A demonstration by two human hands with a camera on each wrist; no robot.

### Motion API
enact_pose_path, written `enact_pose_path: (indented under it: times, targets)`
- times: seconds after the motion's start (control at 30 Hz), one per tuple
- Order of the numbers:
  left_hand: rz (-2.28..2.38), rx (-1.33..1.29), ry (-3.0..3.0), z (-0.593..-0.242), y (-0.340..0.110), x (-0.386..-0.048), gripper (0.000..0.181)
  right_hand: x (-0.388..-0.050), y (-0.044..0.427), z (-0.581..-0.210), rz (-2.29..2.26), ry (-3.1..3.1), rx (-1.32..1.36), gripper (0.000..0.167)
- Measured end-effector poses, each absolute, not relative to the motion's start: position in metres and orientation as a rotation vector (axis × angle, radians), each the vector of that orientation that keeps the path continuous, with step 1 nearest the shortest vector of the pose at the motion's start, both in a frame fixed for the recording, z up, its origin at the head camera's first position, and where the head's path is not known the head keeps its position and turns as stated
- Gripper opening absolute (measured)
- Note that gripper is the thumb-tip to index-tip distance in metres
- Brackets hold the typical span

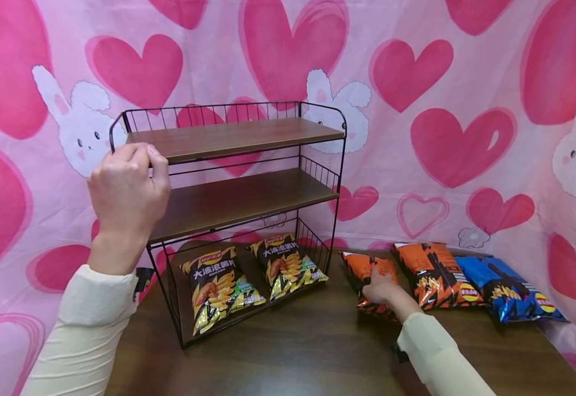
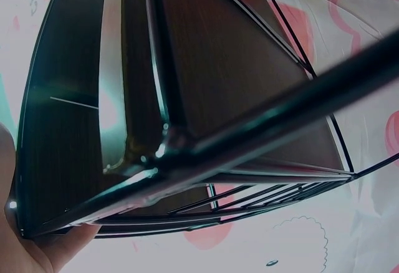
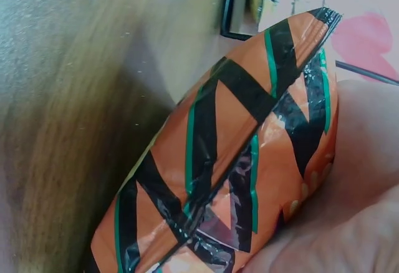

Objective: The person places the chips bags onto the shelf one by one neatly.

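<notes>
My left hand [image 1: 128,184] grips the upper front left part of a black wire rack [image 1: 253,144] with brown wooden shelves. The left wrist view shows the rack's dark bars [image 2: 249,120] close up, with the thumb [image 2: 73,243] against the frame. Over to the right, my right hand [image 1: 384,289] holds an orange and black chip bag [image 1: 356,268] at the table. That bag's striped side and seam fill the right wrist view, with the hand along its right side. Two black and yellow chip bags, one left [image 1: 219,289] and one right [image 1: 285,264], lie on the bottom shelf.
A second orange chip bag [image 1: 433,275] and a blue chip bag [image 1: 508,289] lie right of my right hand on the brown table [image 1: 298,352]. Behind everything hangs a pink cloth [image 1: 387,33] with hearts and rabbits.
</notes>
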State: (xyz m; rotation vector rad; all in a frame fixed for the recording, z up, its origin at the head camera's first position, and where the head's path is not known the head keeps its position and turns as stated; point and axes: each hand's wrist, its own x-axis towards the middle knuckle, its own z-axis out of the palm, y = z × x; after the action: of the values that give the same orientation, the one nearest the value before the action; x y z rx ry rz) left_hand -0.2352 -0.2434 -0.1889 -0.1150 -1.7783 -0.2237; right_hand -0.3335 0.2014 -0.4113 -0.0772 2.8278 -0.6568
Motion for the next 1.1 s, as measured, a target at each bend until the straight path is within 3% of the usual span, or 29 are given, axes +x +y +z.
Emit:
enact_pose_path:
  times: [0.63,1.1]
  targets:
    - [-0.227,-0.109,-1.789,-0.187,-0.243,-0.234,0.052,-0.331,0.215,-0.391,-1.206,2.492,-0.099,0.091]
    - [-0.226,-0.105,-1.797,-0.188,-0.243,-0.233,0.052,-0.329,0.221,-0.392,-1.439,2.322,-0.067,0.081]
